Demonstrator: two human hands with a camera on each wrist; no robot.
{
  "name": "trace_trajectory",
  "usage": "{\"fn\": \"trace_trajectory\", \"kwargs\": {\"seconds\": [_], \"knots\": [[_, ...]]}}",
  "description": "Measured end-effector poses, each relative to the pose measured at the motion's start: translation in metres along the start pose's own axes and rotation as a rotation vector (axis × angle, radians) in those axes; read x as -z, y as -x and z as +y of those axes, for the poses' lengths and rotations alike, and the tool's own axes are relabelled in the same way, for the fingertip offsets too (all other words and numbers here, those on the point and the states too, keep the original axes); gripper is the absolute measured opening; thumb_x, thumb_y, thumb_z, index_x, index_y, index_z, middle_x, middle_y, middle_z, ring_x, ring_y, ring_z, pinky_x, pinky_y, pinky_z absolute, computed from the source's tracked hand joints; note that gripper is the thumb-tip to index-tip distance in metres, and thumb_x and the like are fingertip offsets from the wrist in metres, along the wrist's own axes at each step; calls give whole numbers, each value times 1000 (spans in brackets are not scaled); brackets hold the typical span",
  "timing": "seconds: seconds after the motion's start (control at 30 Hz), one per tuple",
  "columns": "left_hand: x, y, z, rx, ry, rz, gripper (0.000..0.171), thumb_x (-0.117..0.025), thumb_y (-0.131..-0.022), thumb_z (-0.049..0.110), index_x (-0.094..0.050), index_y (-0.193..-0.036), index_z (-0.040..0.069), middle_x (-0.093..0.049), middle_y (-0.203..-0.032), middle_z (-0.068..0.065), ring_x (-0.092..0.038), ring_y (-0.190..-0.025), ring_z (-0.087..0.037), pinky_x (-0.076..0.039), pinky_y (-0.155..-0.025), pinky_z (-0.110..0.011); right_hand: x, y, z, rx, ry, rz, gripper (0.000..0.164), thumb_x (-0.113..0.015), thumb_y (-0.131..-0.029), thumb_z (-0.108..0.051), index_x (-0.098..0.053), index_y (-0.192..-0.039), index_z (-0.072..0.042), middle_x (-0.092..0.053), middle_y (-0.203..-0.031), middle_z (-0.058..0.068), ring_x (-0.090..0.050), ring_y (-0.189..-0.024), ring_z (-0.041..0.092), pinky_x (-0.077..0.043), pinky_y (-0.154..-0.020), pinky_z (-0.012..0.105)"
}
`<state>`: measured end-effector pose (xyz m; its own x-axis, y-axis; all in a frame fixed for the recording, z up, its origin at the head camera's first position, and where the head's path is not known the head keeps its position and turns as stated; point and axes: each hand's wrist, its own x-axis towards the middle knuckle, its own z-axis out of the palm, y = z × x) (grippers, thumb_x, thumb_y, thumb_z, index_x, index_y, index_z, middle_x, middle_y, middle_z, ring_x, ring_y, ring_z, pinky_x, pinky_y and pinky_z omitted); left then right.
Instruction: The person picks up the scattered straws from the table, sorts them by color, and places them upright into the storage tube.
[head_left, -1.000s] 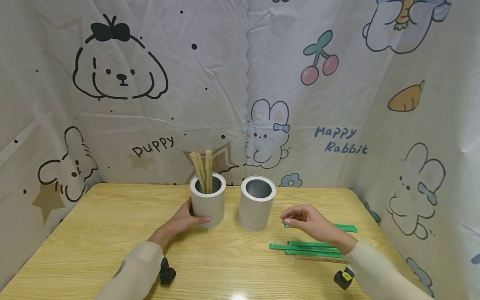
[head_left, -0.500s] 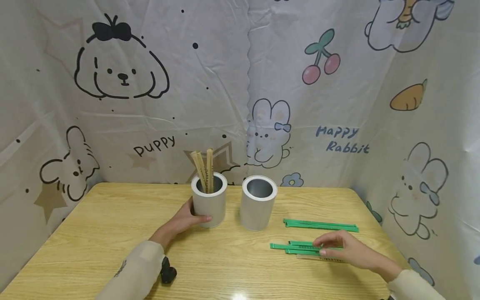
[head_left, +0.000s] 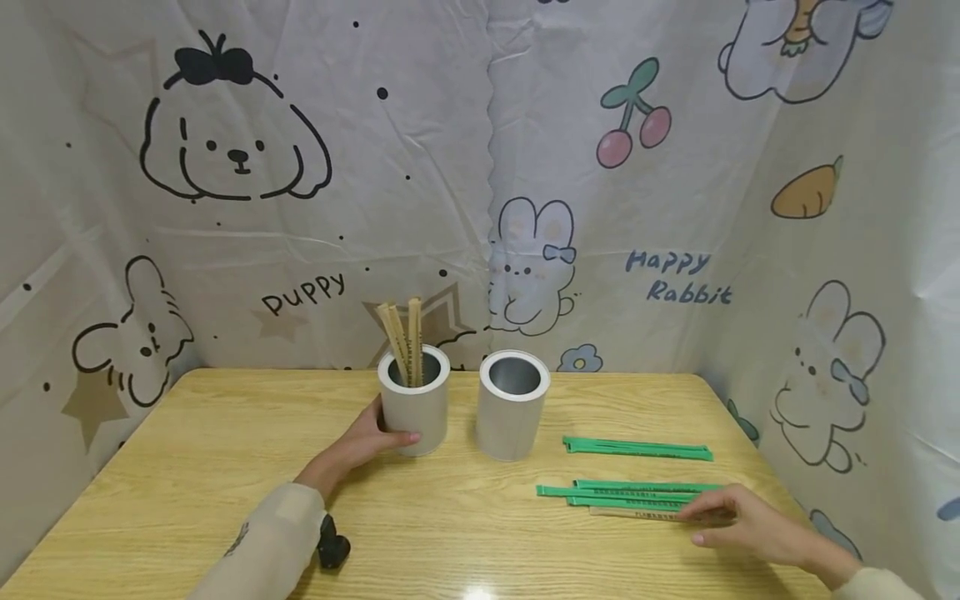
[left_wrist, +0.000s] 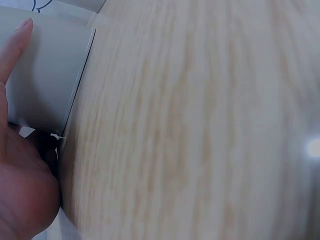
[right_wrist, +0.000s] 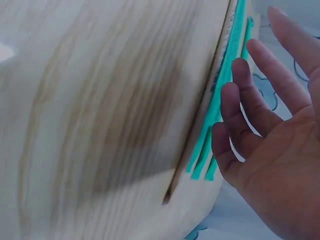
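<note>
My left hand (head_left: 367,440) grips the left white cylindrical cup (head_left: 420,417), thumb across its front and the other fingers out of sight behind. Several tan paper-wrapped straws (head_left: 405,346) lean inside that cup. On the right side of the table lies a group of green-wrapped straws (head_left: 622,493), with one tan straw (head_left: 633,514) along its near side. My right hand (head_left: 753,527) hovers at the right end of this group, fingers loosely bent and apart. In the right wrist view its palm (right_wrist: 280,145) holds nothing, and the green straws (right_wrist: 205,145) run just past the fingertips.
A second white cup (head_left: 510,425), with no straws showing in its mouth, stands right of the first. More green straws (head_left: 637,448) lie farther back. Printed cloth (head_left: 450,208) hangs behind and beside the wooden table (head_left: 420,533).
My right hand has left the far green straws, passed over the nearer group and moved right and toward me to that group's right end. The left hand keeps its hold on the cup.
</note>
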<state>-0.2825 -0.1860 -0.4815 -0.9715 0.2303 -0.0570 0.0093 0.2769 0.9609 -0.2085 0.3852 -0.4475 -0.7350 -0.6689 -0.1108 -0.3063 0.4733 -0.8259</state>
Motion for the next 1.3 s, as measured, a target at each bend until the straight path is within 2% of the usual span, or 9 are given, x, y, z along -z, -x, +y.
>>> {"fn": "trace_trajectory", "kwargs": {"seconds": [0.23,0.47,0.67,0.77,0.87,1.0,1.1,1.3], "knots": [[1,0,-2,-2,3,-9,109,-82,-85,26,-8,-162,5,-24,-165,-24,-26,-152,-44,-22,-125,-59,-1,3,10,-22,-32,16,29,-67,-96,-6,-67,-119,11,-75,-116,11,-66,-102,-3,-56,-79,18],[1,-2,-4,-14,21,-16,108,-82,-86,23,-8,-162,4,-24,-165,-24,-26,-152,-45,-22,-125,-59,-4,0,15,-18,41,96,29,-71,-92,-8,-69,-114,11,-75,-106,2,-58,-81,-3,-52,-65,22],[0,-2,-3,-18,26,-11,106,-81,-86,22,-10,-161,3,-26,-164,-24,-28,-151,-43,-22,-125,-59,-8,-3,17,-47,72,142,27,-73,-90,-8,-71,-110,10,-69,-95,-6,-52,-76,-3,-47,-61,21],[0,-2,-3,-19,29,-11,105,-81,-86,22,-11,-161,3,-27,-164,-24,-28,-151,-43,-21,-125,-59,-10,-3,18,-34,89,160,24,-74,-90,-8,-72,-107,9,-67,-91,-8,-51,-74,-2,-45,-59,22],[0,-1,-2,-20,31,-14,104,-81,-86,22,-11,-161,4,-27,-164,-23,-28,-151,-43,-21,-125,-59,-12,-3,20,-11,85,168,20,-73,-90,-6,-72,-104,7,-69,-91,-7,-52,-75,-3,-47,-60,22],[1,-1,-1,-17,31,-14,105,-81,-86,22,-11,-162,5,-27,-164,-23,-28,-151,-42,-22,-125,-59,-14,-2,22,16,108,183,15,-73,-90,-5,-73,-102,4,-72,-96,-4,-59,-84,-3,-51,-68,20],[1,-1,-2,-16,36,-13,106,-81,-86,21,-10,-162,5,-26,-164,-23,-27,-152,-42,-21,-125,-59,-15,-1,22,2,150,197,14,-73,-91,-7,-74,-102,2,-73,-98,-3,-62,-91,0,-51,-75,17],[1,-1,-2,-9,39,-11,106,-81,-86,22,-9,-162,5,-25,-165,-22,-27,-152,-43,-21,-125,-59,-15,-1,21,-39,124,192,12,-70,-92,-4,-73,-100,4,-73,-95,-3,-59,-86,-5,-52,-70,20]]}}
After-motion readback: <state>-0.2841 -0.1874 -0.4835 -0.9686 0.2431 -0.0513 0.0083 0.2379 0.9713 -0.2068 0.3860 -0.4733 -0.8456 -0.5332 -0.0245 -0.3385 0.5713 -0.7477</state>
